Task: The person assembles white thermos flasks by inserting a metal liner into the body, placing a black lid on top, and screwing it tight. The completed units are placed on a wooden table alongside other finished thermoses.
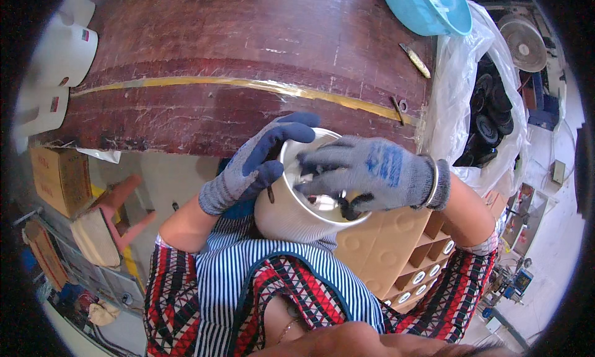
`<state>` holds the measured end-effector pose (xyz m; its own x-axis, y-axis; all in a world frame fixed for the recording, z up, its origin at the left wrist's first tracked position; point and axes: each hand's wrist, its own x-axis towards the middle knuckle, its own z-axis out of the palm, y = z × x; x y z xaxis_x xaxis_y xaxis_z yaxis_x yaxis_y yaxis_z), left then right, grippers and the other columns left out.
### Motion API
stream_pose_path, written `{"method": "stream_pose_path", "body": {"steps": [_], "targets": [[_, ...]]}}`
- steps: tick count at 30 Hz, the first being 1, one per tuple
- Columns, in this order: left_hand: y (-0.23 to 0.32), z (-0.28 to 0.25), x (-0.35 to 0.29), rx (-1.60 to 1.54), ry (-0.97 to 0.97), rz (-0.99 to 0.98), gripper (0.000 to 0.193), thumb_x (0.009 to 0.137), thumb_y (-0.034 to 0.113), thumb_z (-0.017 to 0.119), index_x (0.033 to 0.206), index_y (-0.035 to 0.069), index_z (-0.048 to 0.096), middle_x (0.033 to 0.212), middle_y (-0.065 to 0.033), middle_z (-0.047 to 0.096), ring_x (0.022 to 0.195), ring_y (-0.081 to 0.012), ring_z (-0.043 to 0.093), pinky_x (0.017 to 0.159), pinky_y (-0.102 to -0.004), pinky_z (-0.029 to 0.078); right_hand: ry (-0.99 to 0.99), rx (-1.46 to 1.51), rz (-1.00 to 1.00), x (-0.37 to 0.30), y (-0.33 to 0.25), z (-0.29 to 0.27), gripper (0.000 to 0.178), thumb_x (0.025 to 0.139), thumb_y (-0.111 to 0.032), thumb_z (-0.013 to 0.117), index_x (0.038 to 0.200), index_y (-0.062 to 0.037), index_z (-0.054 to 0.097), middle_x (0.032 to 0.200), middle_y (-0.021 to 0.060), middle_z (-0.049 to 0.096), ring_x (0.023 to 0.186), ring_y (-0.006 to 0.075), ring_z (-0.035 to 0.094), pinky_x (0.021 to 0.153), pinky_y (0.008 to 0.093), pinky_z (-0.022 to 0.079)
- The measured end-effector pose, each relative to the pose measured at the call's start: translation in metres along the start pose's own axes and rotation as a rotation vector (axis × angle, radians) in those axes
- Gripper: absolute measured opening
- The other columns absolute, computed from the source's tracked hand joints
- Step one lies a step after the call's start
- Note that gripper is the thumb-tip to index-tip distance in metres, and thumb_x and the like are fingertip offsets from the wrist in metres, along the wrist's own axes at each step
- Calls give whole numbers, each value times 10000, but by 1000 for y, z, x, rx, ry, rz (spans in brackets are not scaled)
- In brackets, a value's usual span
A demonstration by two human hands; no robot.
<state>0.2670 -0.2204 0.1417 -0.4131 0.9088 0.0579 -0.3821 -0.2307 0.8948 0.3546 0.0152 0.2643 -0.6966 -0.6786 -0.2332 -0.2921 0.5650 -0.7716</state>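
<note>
A white ribbed pot-like vessel (288, 217) is held tilted against my striped apron, its wide mouth facing up and away. My left hand (257, 155), in a grey glove with dark blue fingers, wraps the left side of its rim, the thumb near a small dark slot in the wall. My right hand (365, 171), gloved alike, reaches inside with bent fingers. Below it, a shiny metal part (325, 202) shows inside the vessel. A small black piece (348, 211) sits by the right thumb. The right fingertips are partly hidden, so what they grip cannot be made out.
Ahead lies a worn dark-red table (248, 47) with a yellow strip. Similar white vessels (65, 53) stand at its left. A blue basin (427, 13), a cutter knife (415, 61) and a plastic bag of black parts (489, 121) are right. A divided cardboard box (396, 251) stands below.
</note>
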Motion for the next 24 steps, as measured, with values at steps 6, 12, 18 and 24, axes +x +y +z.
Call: {"method": "stream_pose_path", "body": {"steps": [6,12,18,24], "targets": [[10,7,-2,18,-1,-37,795,907,691,610,1393,64,563,1544,-187,434,1481,-318,361,1221,-475,253,-37,196,-130,12,12,2,501,835,-200,728,1317,-127,613,1516,188,464,1414,399,442,1158,520,393],[25,11,-2,165,16,-43,838,904,688,601,1432,41,535,1534,-221,449,1471,-353,378,1214,-493,280,45,-71,-274,20,-3,3,385,884,-194,677,1247,-80,624,1418,146,542,1388,356,470,1156,479,405],[40,41,3,682,173,280,415,961,209,669,1324,24,588,1455,-243,534,1350,-398,527,1121,-509,433,52,366,-452,16,26,2,324,777,-90,727,1092,-67,655,1277,180,593,1317,386,485,1118,495,387],[27,31,18,296,241,7,697,969,586,559,1369,16,593,1445,-224,554,1352,-375,523,1136,-508,401,111,53,-395,15,25,8,359,810,-156,781,1145,-77,679,1241,180,629,1177,404,580,1022,479,458]]}}
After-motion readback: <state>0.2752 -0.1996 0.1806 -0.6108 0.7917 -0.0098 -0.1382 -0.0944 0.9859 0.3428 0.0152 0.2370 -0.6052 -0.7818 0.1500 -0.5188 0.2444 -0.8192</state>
